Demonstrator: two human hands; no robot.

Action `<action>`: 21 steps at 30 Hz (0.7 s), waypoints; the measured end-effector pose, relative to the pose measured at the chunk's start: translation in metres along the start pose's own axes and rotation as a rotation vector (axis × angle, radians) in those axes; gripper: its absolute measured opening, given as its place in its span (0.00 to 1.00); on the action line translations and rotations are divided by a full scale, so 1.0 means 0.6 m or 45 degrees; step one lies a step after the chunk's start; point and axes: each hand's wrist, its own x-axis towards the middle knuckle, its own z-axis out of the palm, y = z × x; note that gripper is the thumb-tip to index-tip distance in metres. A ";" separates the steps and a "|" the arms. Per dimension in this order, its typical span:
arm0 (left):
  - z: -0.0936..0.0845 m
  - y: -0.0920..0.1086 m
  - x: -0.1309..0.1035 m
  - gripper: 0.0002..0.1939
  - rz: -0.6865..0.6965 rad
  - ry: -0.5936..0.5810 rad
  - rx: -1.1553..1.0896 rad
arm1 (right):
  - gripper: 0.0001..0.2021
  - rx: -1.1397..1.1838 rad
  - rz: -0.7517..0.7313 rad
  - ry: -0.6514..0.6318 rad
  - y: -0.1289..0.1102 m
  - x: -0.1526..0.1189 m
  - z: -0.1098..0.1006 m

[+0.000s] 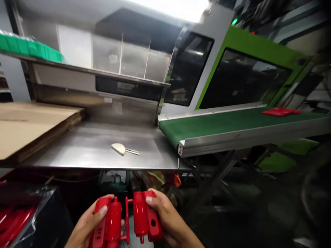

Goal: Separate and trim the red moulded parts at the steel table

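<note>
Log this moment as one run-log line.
left hand: grips red moulded part | right hand: grips same part | steel table: small tool | conveyor belt: red piece

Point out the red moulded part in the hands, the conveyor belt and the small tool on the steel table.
red moulded part (141, 215), head view, right cylinder body.
conveyor belt (219, 124), head view, green surface.
small tool (119, 148), head view, pale blade.

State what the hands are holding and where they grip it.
Both hands hold one red plastic moulding: left hand grips its left half, right hand its right half, thumbs on top.
</note>
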 end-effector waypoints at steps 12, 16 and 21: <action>0.031 0.052 -0.052 0.36 -0.263 0.014 -0.142 | 0.18 0.273 0.265 -0.302 -0.012 -0.050 0.024; 0.011 0.042 -0.052 0.32 -0.316 -0.013 -0.195 | 0.18 0.294 0.275 -0.324 -0.012 -0.058 0.031; -0.012 0.039 -0.056 0.26 -0.302 -0.178 -0.239 | 0.19 0.280 0.354 -0.329 -0.013 -0.066 0.037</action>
